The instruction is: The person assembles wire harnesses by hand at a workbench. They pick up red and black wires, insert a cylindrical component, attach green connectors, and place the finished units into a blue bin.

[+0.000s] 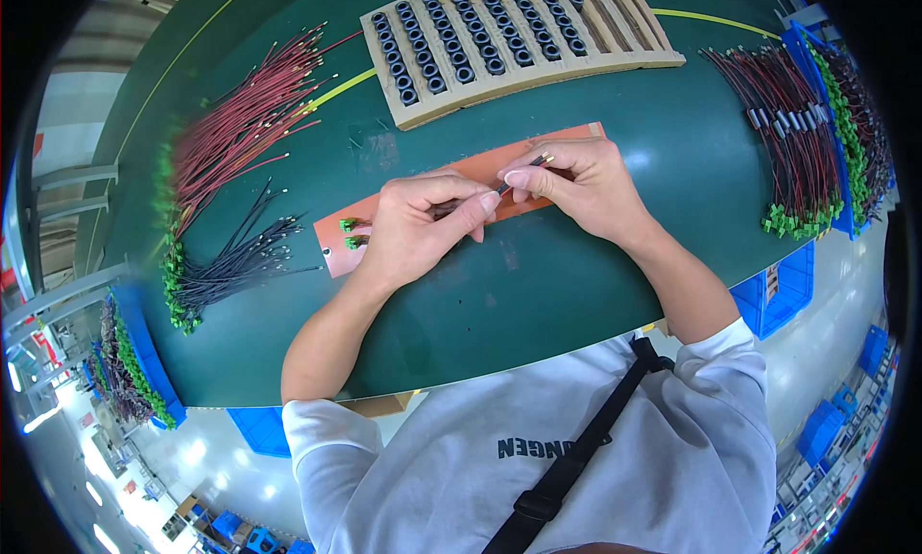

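Observation:
My left hand (pixel 420 218) is closed in a pinch on thin dark wires (pixel 502 188) above an orange board (pixel 333 256). Close on its right, my right hand (pixel 576 175) pinches the same wires near their bare, brass-coloured tips (pixel 545 158). Two green connectors (pixel 355 232) lie at the board's left end, and their wires run under my left hand. Fingers and palms hide the middle of the wires, so whether a small part sits on them I cannot tell.
Beyond the board stands a cardboard tray (pixel 538 88) with rows of black rings. Red wires (pixel 245 117) and black wires (pixel 235 261) with green connectors lie at left. Finished-looking harnesses with grey cylinders (pixel 792 122) lie at right, beside a blue bin (pixel 816 84).

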`<state>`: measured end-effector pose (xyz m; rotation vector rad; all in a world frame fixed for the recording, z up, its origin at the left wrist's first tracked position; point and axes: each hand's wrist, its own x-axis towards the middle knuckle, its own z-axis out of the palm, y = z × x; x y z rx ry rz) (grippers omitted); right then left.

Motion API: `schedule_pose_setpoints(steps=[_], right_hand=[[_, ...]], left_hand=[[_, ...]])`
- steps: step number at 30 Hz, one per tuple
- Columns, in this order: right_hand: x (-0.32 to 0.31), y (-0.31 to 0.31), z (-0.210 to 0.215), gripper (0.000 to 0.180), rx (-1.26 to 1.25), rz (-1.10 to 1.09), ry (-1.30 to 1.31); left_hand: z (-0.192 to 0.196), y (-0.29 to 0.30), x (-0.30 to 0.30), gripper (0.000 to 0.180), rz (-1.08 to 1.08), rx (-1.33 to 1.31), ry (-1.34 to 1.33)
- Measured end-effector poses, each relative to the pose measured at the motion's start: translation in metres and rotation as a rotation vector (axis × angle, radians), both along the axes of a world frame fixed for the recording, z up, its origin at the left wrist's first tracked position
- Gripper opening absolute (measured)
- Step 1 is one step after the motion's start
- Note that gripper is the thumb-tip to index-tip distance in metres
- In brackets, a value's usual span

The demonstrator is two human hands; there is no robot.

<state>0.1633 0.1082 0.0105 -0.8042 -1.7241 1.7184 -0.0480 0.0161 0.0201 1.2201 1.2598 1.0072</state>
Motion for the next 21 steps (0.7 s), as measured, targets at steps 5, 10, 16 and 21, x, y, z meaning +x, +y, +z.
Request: schedule_pose_setpoints(steps=[5,10,16,21], right_hand=[[-0.001,0.003,-0.003,0.022,0.411,-0.107,-0.107],[0.003,0.003,-0.007,0.025,0.478,-0.162,-0.138],[0.006,0.007,-0.011,0.025,0.511,-0.18,-0.116],[0.008,0.005,-0.01,0.025,0.479,-0.147,-0.165]], left_hand=[[-0.004,0.003,0.001,0.022,0.09,0.003,-0.09],[-0.007,0.001,0.003,0.023,0.303,0.328,0.018],[0.008,-0.033,-0.012,0.014,0.211,0.652,0.69],[-0.009,-0.029,-0.008,0.032,0.138,0.742,0.852]])
